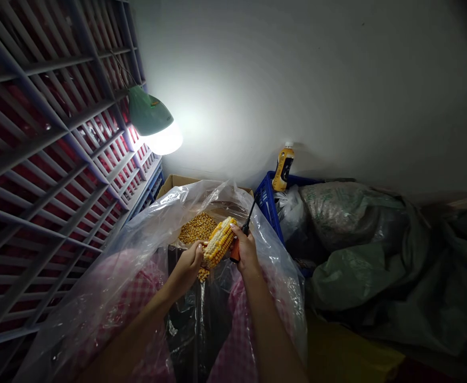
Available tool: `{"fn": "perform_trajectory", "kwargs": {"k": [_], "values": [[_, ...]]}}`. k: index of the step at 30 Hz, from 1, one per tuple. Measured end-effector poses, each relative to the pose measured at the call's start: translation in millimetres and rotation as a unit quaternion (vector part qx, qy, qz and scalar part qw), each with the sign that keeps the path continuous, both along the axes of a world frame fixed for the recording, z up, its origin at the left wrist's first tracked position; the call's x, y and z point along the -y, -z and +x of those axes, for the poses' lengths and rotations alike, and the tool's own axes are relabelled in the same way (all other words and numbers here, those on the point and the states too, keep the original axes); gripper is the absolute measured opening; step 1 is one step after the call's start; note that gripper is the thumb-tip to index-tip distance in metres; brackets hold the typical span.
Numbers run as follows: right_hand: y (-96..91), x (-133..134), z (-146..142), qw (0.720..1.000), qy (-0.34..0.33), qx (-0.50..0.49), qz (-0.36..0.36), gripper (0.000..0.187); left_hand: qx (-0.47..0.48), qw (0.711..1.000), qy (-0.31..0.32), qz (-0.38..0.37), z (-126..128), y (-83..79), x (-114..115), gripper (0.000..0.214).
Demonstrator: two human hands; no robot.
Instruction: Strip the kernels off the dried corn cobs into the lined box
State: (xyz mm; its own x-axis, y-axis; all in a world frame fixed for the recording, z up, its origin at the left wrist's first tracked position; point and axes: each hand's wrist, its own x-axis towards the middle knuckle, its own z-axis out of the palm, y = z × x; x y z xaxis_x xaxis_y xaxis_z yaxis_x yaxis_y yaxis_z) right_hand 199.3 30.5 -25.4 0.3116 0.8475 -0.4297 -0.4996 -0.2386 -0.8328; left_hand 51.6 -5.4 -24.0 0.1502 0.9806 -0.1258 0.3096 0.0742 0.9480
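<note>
My left hand (191, 261) is closed round the lower end of a yellow corn cob (220, 242), which tilts up to the right. My right hand (244, 246) grips a tool with an orange handle (235, 252) and a thin dark shaft (251, 211), its thumb resting on the cob. Several rows of the cob are bare of kernels. Just beyond the cob lies a heap of loose kernels (197, 226) inside a clear plastic bag (153, 229) that lines a cardboard box (176, 182).
A lit lamp with a green shade (153, 121) hangs at the left by stacked grey lattice crates (37, 159). A blue crate (268, 199) with a bottle of yellow drink (283, 167) stands behind. Dark stuffed sacks (377, 239) fill the right. Pink checked cloth (137, 298) covers my lap.
</note>
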Motion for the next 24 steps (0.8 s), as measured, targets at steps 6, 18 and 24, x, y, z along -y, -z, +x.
{"fn": "perform_trajectory", "kwargs": {"k": [6, 18, 24], "values": [[-4.2, -1.5, -0.3, 1.000, 0.000, -0.014, 0.015, 0.038, 0.135, 0.982, 0.034, -0.130, -8.3, -5.7, -6.2, 0.067], [-1.6, -1.2, 1.4, 1.000, 0.005, -0.003, 0.015, 0.040, 0.112, 0.988, 0.082, -0.071, -7.7, 1.7, 1.6, 0.053], [0.9, -0.4, 0.6, 1.000, 0.005, 0.014, 0.009, 0.039, 0.059, 0.996, 0.026, -0.054, 0.0, -0.3, 3.6, 0.047]]}}
